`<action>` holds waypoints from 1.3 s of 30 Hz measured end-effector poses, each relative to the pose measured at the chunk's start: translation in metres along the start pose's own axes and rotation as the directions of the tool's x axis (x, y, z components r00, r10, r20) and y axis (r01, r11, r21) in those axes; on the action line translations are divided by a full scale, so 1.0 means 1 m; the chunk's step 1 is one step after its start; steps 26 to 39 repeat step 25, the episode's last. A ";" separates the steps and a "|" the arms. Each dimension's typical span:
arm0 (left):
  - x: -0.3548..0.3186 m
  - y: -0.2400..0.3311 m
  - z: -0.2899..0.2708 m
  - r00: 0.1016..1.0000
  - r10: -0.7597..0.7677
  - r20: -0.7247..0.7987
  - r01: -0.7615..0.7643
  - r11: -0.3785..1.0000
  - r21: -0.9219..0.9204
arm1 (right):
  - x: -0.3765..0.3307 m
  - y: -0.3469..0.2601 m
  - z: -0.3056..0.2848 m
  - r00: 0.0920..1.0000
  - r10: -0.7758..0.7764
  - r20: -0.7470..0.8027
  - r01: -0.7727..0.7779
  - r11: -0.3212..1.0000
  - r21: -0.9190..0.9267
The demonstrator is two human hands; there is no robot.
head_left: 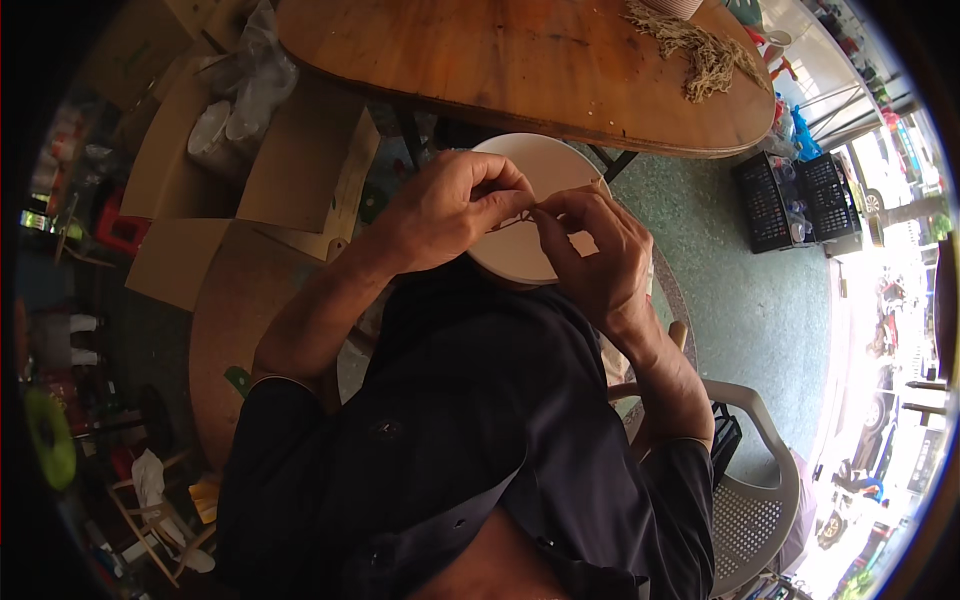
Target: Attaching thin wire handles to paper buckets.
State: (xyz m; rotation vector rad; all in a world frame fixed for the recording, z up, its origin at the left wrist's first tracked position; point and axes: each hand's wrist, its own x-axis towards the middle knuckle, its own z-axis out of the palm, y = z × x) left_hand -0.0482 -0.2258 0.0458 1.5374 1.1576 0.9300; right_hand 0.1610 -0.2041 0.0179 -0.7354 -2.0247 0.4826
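Above a round white tub (515,262) near my lap, my two hands meet fingertip to fingertip. My left hand (445,208) is closed, thumb and forefinger pinched on a thin brown strand (513,221). The other end of the strand runs into the pinched fingers of my right hand (602,245). Its exact kind is too small to make out, and the fingers hide part of it. On the wooden table (450,50) ahead lies a tangled heap of tan, stringy strands (708,62), beside a pale ribbed bowl (675,6).
An open cardboard box (290,165) with pale plastic cups (212,130) and a clear bag stands at left. Black crates (795,205) sit on the green floor at right. A grey plastic chair (750,510) is near my right elbow.
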 end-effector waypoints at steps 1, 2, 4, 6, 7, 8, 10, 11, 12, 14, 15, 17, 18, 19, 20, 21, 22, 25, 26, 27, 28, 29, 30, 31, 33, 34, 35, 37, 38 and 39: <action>0.000 -0.001 0.000 1.000 0.000 -0.001 0.000 1.000 -0.001 | 0.000 0.000 -0.001 1.000 0.000 0.001 0.000 1.000 0.000; 0.001 -0.003 0.000 1.000 -0.011 0.016 0.011 1.000 -0.014 | 0.000 0.000 -0.001 0.999 0.043 0.024 -0.044 0.999 0.019; 0.001 -0.006 -0.001 0.999 -0.022 0.033 0.023 0.999 -0.027 | 0.000 0.001 -0.005 0.995 0.086 0.048 -0.087 0.996 0.036; 0.002 -0.008 -0.002 0.997 0.081 -0.011 -0.082 0.992 -0.091 | 0.003 0.007 -0.011 0.986 0.150 0.077 -0.154 0.987 0.041; 0.002 -0.009 -0.004 0.997 0.081 -0.012 -0.081 0.992 -0.092 | 0.004 0.007 -0.016 0.986 0.141 0.087 -0.140 0.990 -0.011; 0.002 -0.010 -0.006 0.995 0.102 -0.008 -0.103 0.992 -0.077 | 0.006 0.007 -0.019 0.986 0.141 0.087 -0.140 0.990 -0.011; 0.001 -0.008 -0.009 0.992 0.126 -0.002 -0.125 0.990 -0.063 | 0.009 0.007 -0.025 0.978 0.158 0.138 -0.156 0.988 -0.020; 0.000 -0.004 -0.010 0.993 0.112 0.029 -0.112 0.993 -0.026 | 0.009 0.006 -0.026 0.978 0.158 0.136 -0.156 0.987 -0.022; 0.000 -0.001 -0.011 0.993 0.098 0.059 -0.099 0.995 0.011 | 0.009 0.005 -0.026 0.979 0.163 0.122 -0.161 0.986 -0.032; -0.001 -0.003 -0.010 0.991 0.108 0.082 -0.112 0.992 0.051 | 0.009 0.003 -0.027 0.980 0.165 0.109 -0.161 0.986 -0.043; -0.001 -0.003 -0.010 0.988 0.115 0.106 -0.125 0.988 0.089 | 0.009 0.003 -0.027 0.984 0.151 0.098 -0.146 0.988 -0.057; -0.002 0.007 -0.006 0.993 0.093 0.073 -0.101 0.989 0.110 | 0.010 0.005 -0.027 0.988 0.133 0.082 -0.127 0.989 -0.074; -0.002 0.011 -0.004 0.997 0.067 0.039 -0.072 0.989 0.128 | 0.009 0.003 -0.027 0.985 0.148 0.091 -0.144 0.988 -0.050; -0.002 0.007 -0.001 0.997 0.072 0.034 -0.076 0.989 0.128 | 0.010 0.002 -0.026 0.982 0.159 0.103 -0.158 0.987 -0.025; -0.001 -0.001 0.002 0.993 0.119 0.022 -0.121 0.983 0.141 | 0.011 0.002 -0.027 0.983 0.153 0.104 -0.151 0.988 -0.027; 0.000 -0.005 0.003 0.986 0.165 0.010 -0.164 0.974 0.153 | 0.013 0.002 -0.027 0.984 0.132 0.115 -0.134 0.991 0.006; -0.002 -0.002 0.003 0.985 0.173 0.002 -0.171 0.972 0.159 | 0.013 0.002 -0.028 0.987 0.106 0.122 -0.112 0.993 0.041; -0.005 -0.002 0.001 0.968 0.246 0.050 -0.250 0.920 0.302 | 0.012 0.005 -0.033 0.988 0.048 0.145 -0.058 0.996 0.064; -0.005 -0.002 0.001 0.968 0.246 0.050 -0.250 0.920 0.302 | 0.012 0.005 -0.033 0.988 0.048 0.145 -0.058 0.996 0.064; -0.005 -0.002 0.001 0.968 0.246 0.050 -0.250 0.920 0.302 | 0.012 0.005 -0.033 0.988 0.048 0.145 -0.058 0.996 0.064; -0.005 -0.002 0.001 0.968 0.246 0.050 -0.250 0.920 0.302 | 0.012 0.005 -0.033 0.988 0.048 0.145 -0.058 0.996 0.064; -0.005 -0.002 0.001 0.968 0.246 0.050 -0.250 0.920 0.302 | 0.012 0.005 -0.033 0.988 0.048 0.145 -0.058 0.996 0.064; -0.005 -0.002 0.001 0.968 0.246 0.050 -0.250 0.920 0.302 | 0.012 0.005 -0.033 0.988 0.048 0.145 -0.058 0.996 0.064; -0.005 -0.002 0.001 0.968 0.246 0.050 -0.250 0.920 0.302 | 0.012 0.005 -0.033 0.988 0.048 0.145 -0.058 0.996 0.064; -0.005 -0.002 0.001 0.968 0.246 0.050 -0.250 0.920 0.302 | 0.012 0.005 -0.033 0.988 0.048 0.145 -0.058 0.996 0.064; -0.005 -0.002 0.001 0.968 0.246 0.050 -0.250 0.920 0.302 | 0.012 0.005 -0.033 0.988 0.048 0.145 -0.058 0.996 0.064; -0.005 -0.002 0.001 0.968 0.246 0.050 -0.250 0.920 0.302 | 0.012 0.005 -0.033 0.988 0.048 0.145 -0.058 0.996 0.064; -0.005 -0.002 0.001 0.968 0.246 0.050 -0.250 0.920 0.302 | 0.012 0.005 -0.033 0.988 0.048 0.145 -0.058 0.996 0.064; -0.005 -0.002 0.001 0.968 0.246 0.050 -0.250 0.920 0.302 | 0.012 0.005 -0.033 0.988 0.048 0.145 -0.058 0.996 0.064; -0.005 -0.002 0.001 0.968 0.246 0.050 -0.250 0.920 0.302 | 0.012 0.005 -0.033 0.988 0.048 0.145 -0.058 0.996 0.064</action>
